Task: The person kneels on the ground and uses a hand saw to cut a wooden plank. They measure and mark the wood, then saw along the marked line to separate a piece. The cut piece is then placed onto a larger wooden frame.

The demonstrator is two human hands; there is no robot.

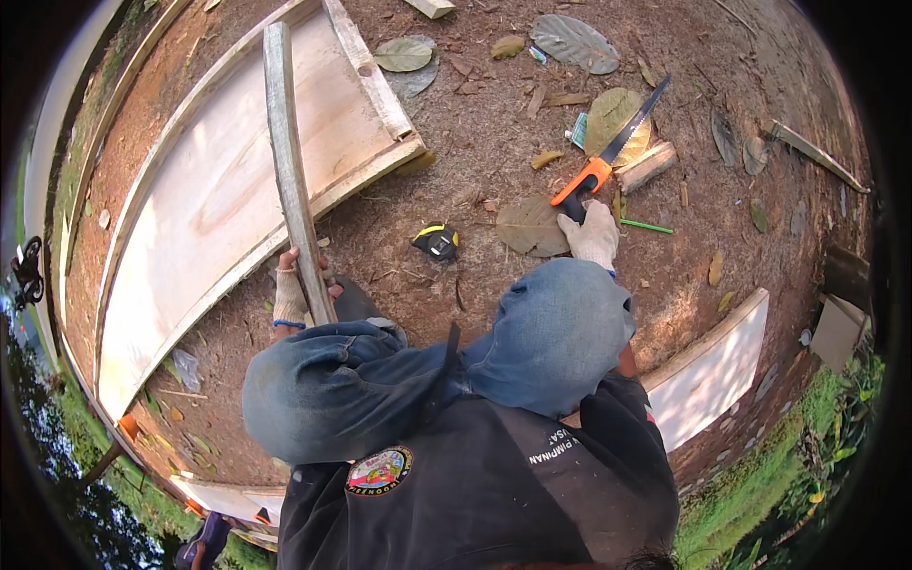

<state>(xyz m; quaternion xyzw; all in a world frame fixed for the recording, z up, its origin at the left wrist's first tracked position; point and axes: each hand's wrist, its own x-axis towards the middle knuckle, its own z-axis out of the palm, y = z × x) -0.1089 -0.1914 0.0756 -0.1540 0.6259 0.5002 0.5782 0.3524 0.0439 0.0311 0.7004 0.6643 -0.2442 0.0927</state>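
My left hand [291, 296], in a pale glove with bare fingertips, is closed around the near end of a long rough wooden batten [287, 133]. The batten slants away from me across a framed pale plywood panel [214, 185]. My right hand [594, 237], also gloved, has its fingers closed at the black end of a hand saw's handle. The hand saw [591, 178] has an orange and black grip, and its dark toothed blade points up and right over a dry leaf. A yellow and black tape measure [436, 241] lies on the ground between my hands.
Beside the saw blade lies a short wood block [648, 167]; a thin green stick [646, 227] is near my right hand. Large dry leaves [576, 44] and wood scraps litter the soil. Another pale panel [712, 370] lies at right, and a small motorbike-like shape [28, 271] stands far left.
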